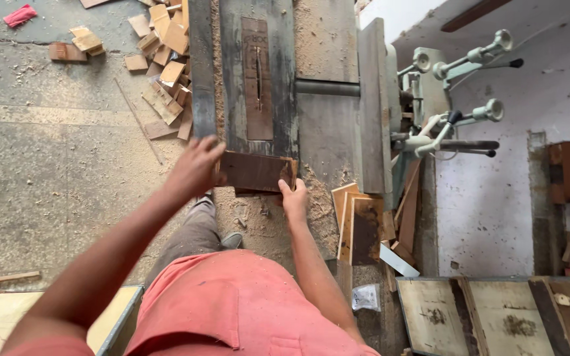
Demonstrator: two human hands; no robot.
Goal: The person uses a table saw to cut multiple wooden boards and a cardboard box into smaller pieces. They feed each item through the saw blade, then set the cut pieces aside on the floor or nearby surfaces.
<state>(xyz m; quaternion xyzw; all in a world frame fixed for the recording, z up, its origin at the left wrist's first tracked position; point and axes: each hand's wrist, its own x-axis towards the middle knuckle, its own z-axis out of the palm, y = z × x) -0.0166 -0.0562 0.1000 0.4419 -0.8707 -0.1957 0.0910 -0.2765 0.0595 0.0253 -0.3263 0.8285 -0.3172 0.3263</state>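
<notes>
Hands grip one dark wooden board point(256, 171) at the near edge of the saw table point(318, 125): left hand point(196, 165) closed over its left end, right hand point(293, 198) pinching its right corner. Offcuts point(163, 59) litter the floor left; boards point(364, 224) lean right.

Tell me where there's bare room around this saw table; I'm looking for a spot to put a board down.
Bare concrete floor lies open left of the saw table, below the offcut pile. The tabletop right of the blade slot is free but sawdusty. Crowded: leaning boards at the right, and the near edge, where both hands hold a dark board.
</notes>
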